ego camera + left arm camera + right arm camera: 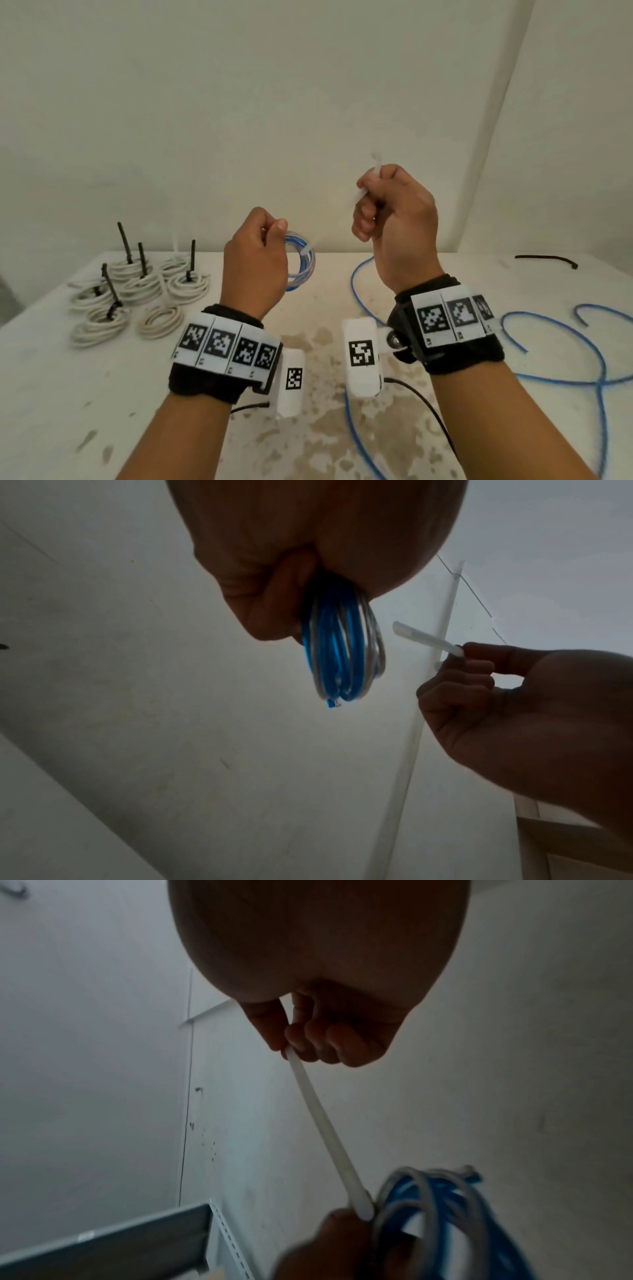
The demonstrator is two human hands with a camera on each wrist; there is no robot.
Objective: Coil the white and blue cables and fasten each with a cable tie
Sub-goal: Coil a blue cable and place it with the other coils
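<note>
My left hand [255, 260] grips the blue-and-white coil [301, 263] above the desk [51, 394]. My right hand [394, 219] pinches the white cable tie [329, 1134], stretched from the coil.

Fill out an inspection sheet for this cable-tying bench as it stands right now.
Surface: white table, stained near the middle.
Job's things: blue and white coil held up; white cable tie runs taut from it.
Clutter: tied white coils at left; loose black tie far right.
Grippers: left hand grips the coil; right hand pinches the tie's tail.
Cables: loose blue cable sprawls at right.
Surroundings: plain wall.
</note>
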